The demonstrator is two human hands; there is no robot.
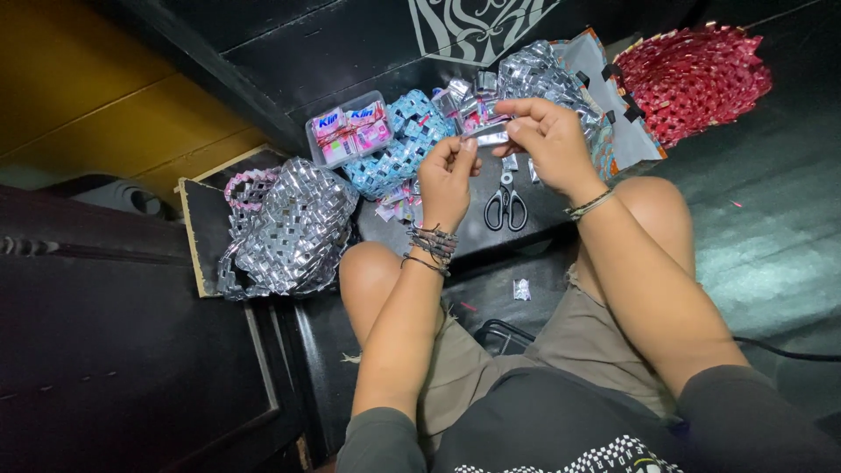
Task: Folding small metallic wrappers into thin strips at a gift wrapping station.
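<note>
Both hands are raised above my knees. My right hand (547,136) pinches a small folded silver and pink foil wrapper strip (487,130) between thumb and fingers. My left hand (448,175) holds the near end of the same strip with its fingertips. Black scissors (505,207) lie shut on the dark floor just below the hands. Both wrists wear bracelets.
A silver woven foil bag (289,229) with a pink handle lies at left on a dark board. A clear box of folded wrappers (349,130), a blue woven piece (399,144), a heap of silver strips (534,74) and a red woven basket (692,77) lie beyond. A foil scrap (522,290) rests between my knees.
</note>
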